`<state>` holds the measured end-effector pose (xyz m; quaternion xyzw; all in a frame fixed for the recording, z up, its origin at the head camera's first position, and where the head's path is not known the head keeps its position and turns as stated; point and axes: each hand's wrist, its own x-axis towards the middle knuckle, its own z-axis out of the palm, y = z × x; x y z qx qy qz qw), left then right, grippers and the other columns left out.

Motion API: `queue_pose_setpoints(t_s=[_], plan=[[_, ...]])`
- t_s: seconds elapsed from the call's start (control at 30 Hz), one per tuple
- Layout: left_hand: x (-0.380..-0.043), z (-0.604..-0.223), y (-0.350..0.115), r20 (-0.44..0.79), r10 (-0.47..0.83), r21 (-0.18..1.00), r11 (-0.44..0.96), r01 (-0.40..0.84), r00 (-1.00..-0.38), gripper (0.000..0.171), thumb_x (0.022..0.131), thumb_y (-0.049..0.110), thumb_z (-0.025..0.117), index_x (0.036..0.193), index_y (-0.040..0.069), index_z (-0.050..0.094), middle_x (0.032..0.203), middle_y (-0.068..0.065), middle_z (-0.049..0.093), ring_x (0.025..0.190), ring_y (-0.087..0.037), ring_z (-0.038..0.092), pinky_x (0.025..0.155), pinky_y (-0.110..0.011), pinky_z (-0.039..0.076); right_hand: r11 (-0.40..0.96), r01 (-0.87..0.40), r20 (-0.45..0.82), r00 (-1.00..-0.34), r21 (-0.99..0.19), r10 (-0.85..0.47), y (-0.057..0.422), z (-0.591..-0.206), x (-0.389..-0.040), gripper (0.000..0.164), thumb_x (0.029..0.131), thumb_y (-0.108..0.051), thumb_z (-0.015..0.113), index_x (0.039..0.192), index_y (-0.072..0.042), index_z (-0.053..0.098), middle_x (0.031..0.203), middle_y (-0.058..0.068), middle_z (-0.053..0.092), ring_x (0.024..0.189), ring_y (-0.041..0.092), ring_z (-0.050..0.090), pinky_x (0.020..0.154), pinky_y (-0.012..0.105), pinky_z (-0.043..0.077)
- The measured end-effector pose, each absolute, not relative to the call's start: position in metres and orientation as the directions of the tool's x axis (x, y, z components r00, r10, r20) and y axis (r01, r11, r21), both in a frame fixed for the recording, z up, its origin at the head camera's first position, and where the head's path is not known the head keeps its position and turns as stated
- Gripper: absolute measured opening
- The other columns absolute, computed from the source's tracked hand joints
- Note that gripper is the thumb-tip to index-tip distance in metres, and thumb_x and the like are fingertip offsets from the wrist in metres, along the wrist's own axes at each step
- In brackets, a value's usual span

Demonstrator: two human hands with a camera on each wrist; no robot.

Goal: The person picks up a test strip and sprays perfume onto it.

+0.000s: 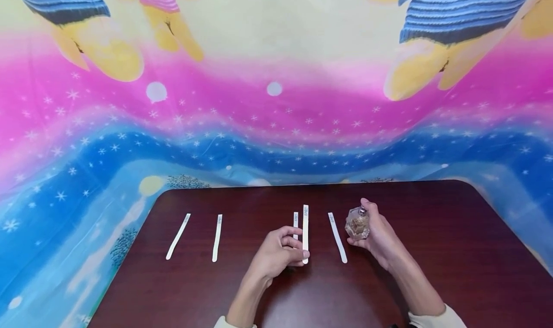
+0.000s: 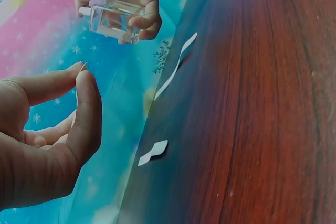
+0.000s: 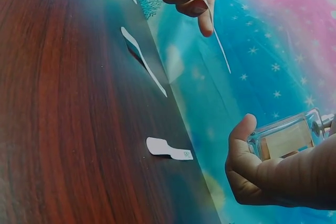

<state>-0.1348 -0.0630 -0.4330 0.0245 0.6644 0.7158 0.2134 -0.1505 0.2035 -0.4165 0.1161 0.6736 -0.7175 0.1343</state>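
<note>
Between thumb and fingers my left hand [image 1: 276, 254] pinches a white perfume test strip [image 1: 305, 229] near its lower end. The strip stands upright above the table, small writing at its top; the left wrist view shows it edge-on. My right hand [image 1: 382, 241] holds a faceted clear glass perfume bottle [image 1: 357, 224], one finger at the silver spray top [image 1: 362, 210]. In the right wrist view, the bottle [image 3: 286, 139] lies sideways in the fingers. The bottle is to the right of the held strip, apart from it. Behind the left fingers lies another strip [image 1: 295, 217], partly hidden.
More paper strips lie spread over the dark reddish wooden table [image 1: 129, 289]: one strip [image 1: 338, 237] between the hands, another [image 1: 217, 238] left of the left hand, and a slanted one [image 1: 177, 236] farther left. A colourful patterned cloth [image 1: 276, 116] hangs behind the table's back edge.
</note>
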Motion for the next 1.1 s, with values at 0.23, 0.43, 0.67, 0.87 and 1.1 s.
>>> queue_pose_setpoints(t_s=[0.23, 0.43, 0.67, 0.87, 1.1], plan=[[-0.131, -0.430, -0.060, -0.231, 0.365, 0.963, -0.044, -0.265, -0.902, 0.055, 0.087, -0.011, 0.078, 0.138, -0.006, 0.060, 0.088, -0.004, 0.067, 0.073, -0.012, 0.072, 0.075, -0.031, 0.068, -0.048, 0.347, -0.345, -0.938, -0.937, -0.047, 0.196, -0.413, -0.154, 0.066, 0.113, -0.063, 0.029, 0.137, -0.003, 0.045, 0.110, 0.006, 0.059, 0.098, 0.019, 0.060, 0.084, 0.035, 0.063], [-0.128, -0.428, -0.055, -0.222, 0.381, 0.964, -0.050, -0.260, -0.897, 0.056, 0.086, -0.011, 0.078, 0.138, -0.007, 0.059, 0.090, -0.005, 0.067, 0.071, -0.012, 0.070, 0.073, -0.030, 0.068, -0.002, 0.343, -0.343, -0.938, -0.939, -0.048, 0.193, -0.413, -0.157, 0.071, 0.113, -0.063, 0.027, 0.143, 0.000, 0.043, 0.109, 0.007, 0.058, 0.097, 0.019, 0.058, 0.082, 0.035, 0.063], [-0.126, -0.428, -0.050, -0.228, 0.388, 0.960, -0.064, -0.272, -0.893, 0.055, 0.085, -0.011, 0.079, 0.137, -0.006, 0.061, 0.090, -0.005, 0.067, 0.069, -0.012, 0.069, 0.071, -0.028, 0.067, 0.066, 0.348, -0.349, -0.937, -0.935, -0.011, 0.191, -0.417, -0.157, 0.075, 0.112, -0.064, 0.030, 0.143, 0.003, 0.044, 0.100, 0.007, 0.058, 0.091, 0.020, 0.056, 0.077, 0.033, 0.061], [-0.125, -0.426, -0.046, -0.217, 0.399, 0.962, -0.067, -0.265, -0.891, 0.054, 0.084, -0.012, 0.079, 0.135, -0.006, 0.062, 0.090, -0.006, 0.067, 0.069, -0.012, 0.069, 0.069, -0.027, 0.066, 0.125, 0.326, -0.330, -0.944, -0.937, -0.012, 0.189, -0.418, -0.157, 0.085, 0.112, -0.065, 0.031, 0.161, 0.004, 0.028, 0.102, 0.010, 0.055, 0.089, 0.019, 0.054, 0.073, 0.030, 0.061], [-0.123, -0.424, -0.043, -0.223, 0.397, 0.961, -0.063, -0.268, -0.890, 0.052, 0.085, -0.012, 0.079, 0.134, -0.005, 0.063, 0.090, -0.007, 0.067, 0.070, -0.013, 0.070, 0.069, -0.029, 0.067, 0.119, 0.331, -0.332, -0.943, -0.936, 0.015, 0.185, -0.420, -0.157, 0.077, 0.112, -0.064, 0.036, 0.150, 0.002, 0.038, 0.091, 0.004, 0.053, 0.080, 0.015, 0.054, 0.069, 0.028, 0.060]])
